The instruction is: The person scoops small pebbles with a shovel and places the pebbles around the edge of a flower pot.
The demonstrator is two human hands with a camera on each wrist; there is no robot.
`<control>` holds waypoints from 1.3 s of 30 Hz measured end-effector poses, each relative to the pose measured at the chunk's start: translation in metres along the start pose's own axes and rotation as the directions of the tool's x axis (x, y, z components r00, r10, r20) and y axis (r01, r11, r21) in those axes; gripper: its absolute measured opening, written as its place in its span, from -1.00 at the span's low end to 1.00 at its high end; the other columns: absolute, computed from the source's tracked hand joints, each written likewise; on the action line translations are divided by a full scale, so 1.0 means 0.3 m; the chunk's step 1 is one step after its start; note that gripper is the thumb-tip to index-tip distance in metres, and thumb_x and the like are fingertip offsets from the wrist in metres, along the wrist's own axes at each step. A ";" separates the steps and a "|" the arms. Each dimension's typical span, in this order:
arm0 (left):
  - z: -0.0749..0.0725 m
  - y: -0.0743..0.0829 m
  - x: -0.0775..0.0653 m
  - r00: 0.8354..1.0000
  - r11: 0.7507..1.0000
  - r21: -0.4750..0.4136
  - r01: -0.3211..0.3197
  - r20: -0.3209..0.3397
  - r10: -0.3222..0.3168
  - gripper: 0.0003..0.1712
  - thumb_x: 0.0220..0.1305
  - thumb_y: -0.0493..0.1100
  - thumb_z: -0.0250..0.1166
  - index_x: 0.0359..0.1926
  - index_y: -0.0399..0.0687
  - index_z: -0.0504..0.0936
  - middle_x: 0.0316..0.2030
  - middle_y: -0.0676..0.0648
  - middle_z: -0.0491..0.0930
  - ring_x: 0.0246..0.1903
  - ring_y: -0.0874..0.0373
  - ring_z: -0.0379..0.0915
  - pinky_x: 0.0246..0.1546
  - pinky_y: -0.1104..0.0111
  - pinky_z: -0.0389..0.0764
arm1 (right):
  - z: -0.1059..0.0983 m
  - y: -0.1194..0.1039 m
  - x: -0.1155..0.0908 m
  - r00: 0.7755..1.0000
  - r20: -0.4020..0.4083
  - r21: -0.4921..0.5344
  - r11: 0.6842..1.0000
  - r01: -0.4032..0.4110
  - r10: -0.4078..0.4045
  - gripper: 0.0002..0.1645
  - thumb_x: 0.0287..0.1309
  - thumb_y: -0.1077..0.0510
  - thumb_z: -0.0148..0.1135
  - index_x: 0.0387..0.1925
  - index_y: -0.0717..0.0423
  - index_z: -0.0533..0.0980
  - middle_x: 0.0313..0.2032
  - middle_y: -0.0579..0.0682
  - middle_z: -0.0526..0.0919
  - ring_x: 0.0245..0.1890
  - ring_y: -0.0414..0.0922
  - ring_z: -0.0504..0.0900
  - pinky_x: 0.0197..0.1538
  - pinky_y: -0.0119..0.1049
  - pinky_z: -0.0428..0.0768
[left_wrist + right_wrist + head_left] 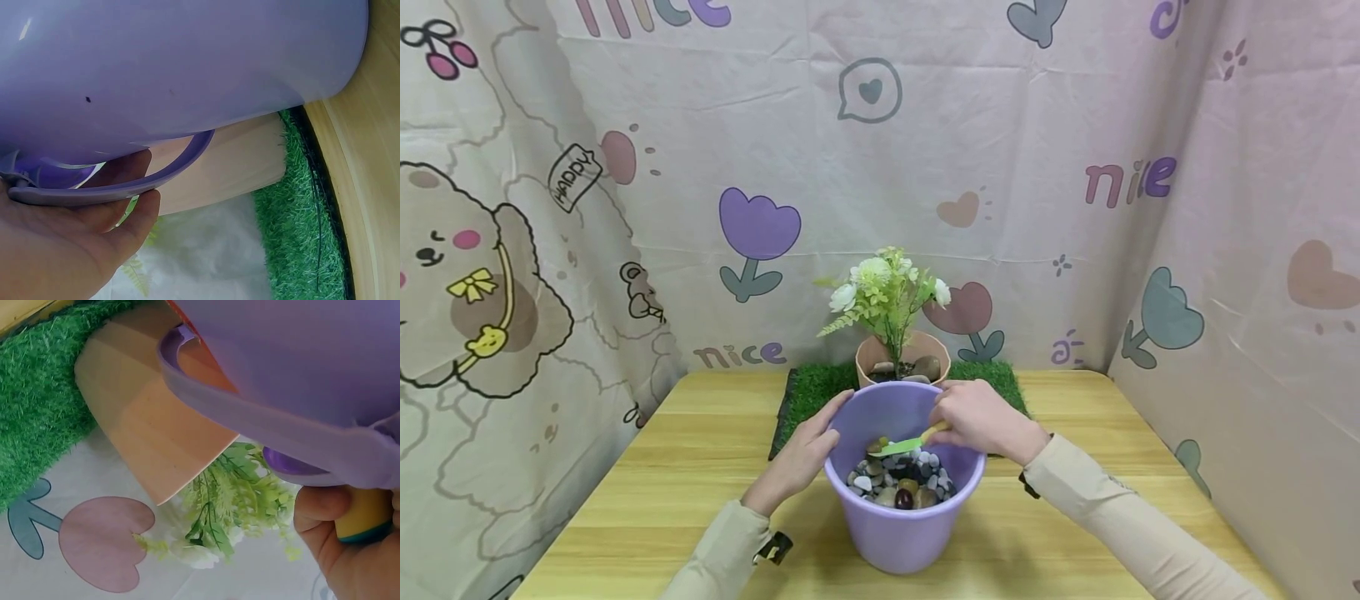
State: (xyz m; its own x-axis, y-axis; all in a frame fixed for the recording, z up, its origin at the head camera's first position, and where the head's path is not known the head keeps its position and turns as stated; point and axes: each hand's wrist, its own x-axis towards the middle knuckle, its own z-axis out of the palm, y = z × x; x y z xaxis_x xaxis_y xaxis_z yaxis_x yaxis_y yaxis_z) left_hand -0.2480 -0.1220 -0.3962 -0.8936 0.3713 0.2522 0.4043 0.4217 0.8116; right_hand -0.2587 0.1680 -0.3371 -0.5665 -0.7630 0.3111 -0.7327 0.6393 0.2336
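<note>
A purple bucket (pixel 904 537) with pebbles (pixel 862 482) in the bottom stands upright on the table. My left hand (pixel 800 454) grips its left rim, thumb on the near side. In the left wrist view, the fingers of that hand (pixel 81 244) reach around the bucket's curved handle (pixel 181 164). With my right hand (pixel 981 417) I hold a small trowel (pixel 901 447) by its yellow handle, over the right rim. Its green blade slants down to the left, close over the pebbles. The right wrist view shows the handle's end (pixel 365 515) between fingers and palm.
Behind the bucket, a pinkish flowerpot (pixel 868 358) with white flowers and green leaves (pixel 883 292) stands on a mat of artificial grass (pixel 820 392). A wooden table (pixel 647 500) lies beneath. Printed curtains (pixel 880 167) hang behind and at both sides.
</note>
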 end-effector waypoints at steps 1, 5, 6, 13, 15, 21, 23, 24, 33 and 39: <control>0.000 0.000 0.000 1.000 1.000 -0.001 0.000 0.001 0.000 -0.25 0.28 -0.30 -0.11 0.51 0.15 0.16 0.40 -0.08 0.31 0.25 -0.02 0.40 0.12 0.12 0.49 | 0.000 0.000 0.000 1.000 0.005 0.010 1.000 -0.015 0.015 -0.73 -0.04 -0.29 0.39 -0.47 -0.26 0.73 -0.55 -0.33 0.60 -0.41 -0.29 0.44 -0.45 -0.45 0.39; 0.002 0.001 -0.002 1.000 1.000 -0.007 0.003 0.005 -0.003 -0.25 0.28 -0.29 -0.10 0.50 0.16 0.17 0.39 -0.09 0.34 0.24 -0.02 0.42 0.09 0.14 0.51 | -0.002 -0.003 -0.006 0.998 0.001 0.029 0.998 -0.058 0.058 -0.73 -0.05 -0.27 0.41 -0.43 -0.24 0.75 -0.53 -0.34 0.65 -0.41 -0.28 0.43 -0.48 -0.43 0.37; 0.003 0.001 -0.003 1.000 1.000 -0.007 0.003 0.005 -0.003 -0.25 0.28 -0.29 -0.10 0.50 0.16 0.17 0.38 -0.09 0.34 0.24 -0.01 0.42 0.09 0.14 0.51 | -0.002 -0.003 -0.009 0.998 -0.006 0.027 0.998 -0.065 0.065 -0.73 -0.06 -0.27 0.41 -0.43 -0.24 0.75 -0.53 -0.35 0.66 -0.41 -0.28 0.41 -0.49 -0.44 0.35; 0.007 0.001 -0.001 1.000 1.000 -0.017 -0.005 0.003 0.005 -0.25 0.28 -0.30 -0.11 0.51 0.15 0.17 0.37 -0.10 0.36 0.25 -0.03 0.41 0.14 0.11 0.49 | -0.012 0.004 -0.030 0.988 -0.069 0.044 0.990 -0.132 0.135 -0.75 -0.09 -0.25 0.44 -0.40 -0.26 0.76 -0.51 -0.39 0.66 -0.44 -0.27 0.30 -0.54 -0.43 0.26; 0.007 0.001 0.000 1.000 1.000 -0.019 -0.009 0.002 0.010 -0.25 0.28 -0.30 -0.11 0.51 0.14 0.16 0.37 -0.10 0.36 0.26 -0.04 0.40 0.13 0.11 0.49 | -0.010 0.008 -0.033 0.985 -0.078 0.059 0.987 -0.149 0.154 -0.76 -0.10 -0.23 0.46 -0.39 -0.27 0.76 -0.49 -0.38 0.67 -0.42 -0.27 0.31 -0.52 -0.43 0.28; 0.006 0.001 0.000 1.000 1.000 -0.007 -0.012 0.000 0.012 -0.25 0.27 -0.30 -0.11 0.51 0.13 0.16 0.37 -0.11 0.36 0.26 -0.03 0.40 0.11 0.15 0.51 | 0.010 0.018 -0.047 0.969 -0.168 0.110 0.981 -0.161 0.178 -0.75 -0.17 -0.18 0.52 -0.38 -0.24 0.76 -0.48 -0.35 0.65 -0.40 -0.30 0.34 -0.45 -0.46 0.34; 0.005 0.002 -0.001 1.000 1.000 -0.005 -0.013 0.000 0.013 -0.25 0.27 -0.30 -0.11 0.51 0.13 0.17 0.37 -0.11 0.36 0.24 -0.01 0.41 0.08 0.18 0.52 | 0.017 0.020 -0.052 0.960 -0.204 0.139 0.976 -0.166 0.192 -0.75 -0.20 -0.16 0.54 -0.39 -0.23 0.77 -0.48 -0.35 0.64 -0.39 -0.31 0.34 -0.42 -0.46 0.35; 0.005 0.002 -0.001 1.000 1.000 -0.003 -0.012 0.000 0.012 -0.25 0.27 -0.30 -0.12 0.51 0.13 0.17 0.37 -0.11 0.36 0.23 0.00 0.42 0.06 0.19 0.53 | 0.020 0.021 -0.054 0.954 -0.219 0.156 0.973 -0.171 0.203 -0.75 -0.20 -0.15 0.55 -0.39 -0.23 0.77 -0.48 -0.35 0.65 -0.38 -0.31 0.34 -0.40 -0.45 0.36; 0.002 -0.003 0.002 0.999 0.999 0.005 -0.033 -0.002 0.033 -0.26 0.30 -0.30 -0.12 0.51 0.13 0.16 0.36 -0.11 0.38 0.18 0.01 0.45 0.04 0.22 0.52 | 0.038 0.025 -0.063 0.910 -0.260 0.288 0.925 -0.248 0.324 -0.72 -0.18 -0.07 0.56 -0.33 -0.14 0.77 -0.37 -0.29 0.71 -0.34 -0.30 0.38 -0.31 -0.39 0.36; 0.002 -0.006 0.002 1.000 1.000 -0.001 -0.019 -0.007 0.019 -0.26 0.29 -0.30 -0.13 0.51 0.11 0.16 0.39 -0.08 0.33 0.20 0.01 0.44 0.05 0.23 0.52 | 0.047 0.022 -0.064 0.888 -0.264 0.330 0.900 -0.284 0.376 -0.72 -0.18 -0.08 0.56 -0.32 -0.17 0.77 -0.36 -0.29 0.73 -0.34 -0.32 0.38 -0.32 -0.40 0.35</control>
State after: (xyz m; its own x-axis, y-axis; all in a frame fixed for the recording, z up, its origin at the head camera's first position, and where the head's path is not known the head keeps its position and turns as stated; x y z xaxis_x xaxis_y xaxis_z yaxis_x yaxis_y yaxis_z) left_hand -0.2490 -0.1220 -0.3978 -0.8869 0.3737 0.2716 0.4215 0.4139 0.8069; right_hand -0.2581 0.1856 -0.3545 -0.6796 -0.4118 0.6071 -0.6235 0.7603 -0.1821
